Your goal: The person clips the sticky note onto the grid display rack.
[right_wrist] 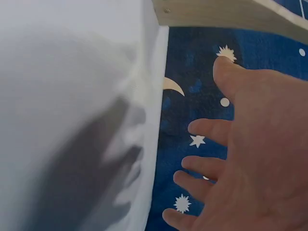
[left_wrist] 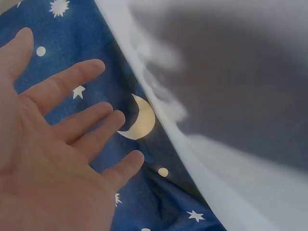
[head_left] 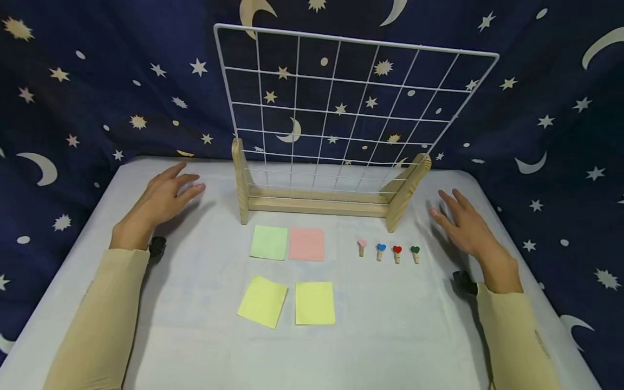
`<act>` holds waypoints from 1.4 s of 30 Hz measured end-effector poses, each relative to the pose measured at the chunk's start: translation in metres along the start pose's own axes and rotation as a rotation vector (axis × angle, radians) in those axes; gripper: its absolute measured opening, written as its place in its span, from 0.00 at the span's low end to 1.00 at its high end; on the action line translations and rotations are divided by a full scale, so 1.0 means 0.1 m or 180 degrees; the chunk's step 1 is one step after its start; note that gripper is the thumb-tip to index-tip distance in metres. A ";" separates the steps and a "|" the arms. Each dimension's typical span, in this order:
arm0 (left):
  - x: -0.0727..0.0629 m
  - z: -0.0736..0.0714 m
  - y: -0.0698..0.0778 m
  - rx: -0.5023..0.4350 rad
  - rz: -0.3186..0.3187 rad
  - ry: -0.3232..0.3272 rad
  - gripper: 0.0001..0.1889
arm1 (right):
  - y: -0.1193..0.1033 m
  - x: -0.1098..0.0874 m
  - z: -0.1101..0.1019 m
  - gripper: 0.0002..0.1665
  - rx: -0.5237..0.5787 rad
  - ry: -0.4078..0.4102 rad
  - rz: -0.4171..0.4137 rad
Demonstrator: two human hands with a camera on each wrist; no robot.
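My left hand (head_left: 161, 197) hovers over the left of the white table, fingers spread and holding nothing. On the far right my right hand (head_left: 465, 225) is likewise spread and holds nothing. Between them lie a green sticky note (head_left: 269, 242), a pink sticky note (head_left: 307, 244) and, nearer me, two yellow sticky notes: a tilted yellow note (head_left: 263, 301) and a straight yellow note (head_left: 314, 303). Right of these, in a row, are small wooden clothespins with hearts: a pink-heart clothespin (head_left: 362, 247), a blue-heart clothespin (head_left: 380, 252), a red-heart clothespin (head_left: 397, 254) and a green-heart clothespin (head_left: 415, 254).
A white wire grid (head_left: 333, 111) stands upright in a wooden stand (head_left: 317, 207) behind the notes, leaning back. Dark blue cloth (head_left: 97, 103) with moons and stars hangs around the white table (head_left: 390, 336). Black straps or devices show under both wrists.
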State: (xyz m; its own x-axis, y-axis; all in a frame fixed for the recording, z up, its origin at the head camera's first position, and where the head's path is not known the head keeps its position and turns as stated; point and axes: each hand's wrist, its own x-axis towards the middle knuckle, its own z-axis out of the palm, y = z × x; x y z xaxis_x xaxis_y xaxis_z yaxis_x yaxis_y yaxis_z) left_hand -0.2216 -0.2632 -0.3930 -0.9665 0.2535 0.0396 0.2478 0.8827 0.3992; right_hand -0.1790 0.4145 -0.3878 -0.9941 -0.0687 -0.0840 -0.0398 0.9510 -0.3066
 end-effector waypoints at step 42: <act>-0.37 0.19 0.75 -0.0341 0.0250 -0.0631 0.27 | -0.34 -0.49 0.38 0.22 0.0370 0.0530 -0.0551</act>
State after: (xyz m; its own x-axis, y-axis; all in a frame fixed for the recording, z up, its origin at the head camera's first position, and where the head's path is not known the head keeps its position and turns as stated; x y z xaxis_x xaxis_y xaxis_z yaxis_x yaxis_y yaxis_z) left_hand -0.1662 -0.1983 -0.3819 -0.9101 0.4017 -0.1020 0.3031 0.8130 0.4972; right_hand -0.1247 0.3741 -0.4097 -0.9768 -0.1676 0.1333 -0.2083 0.8878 -0.4104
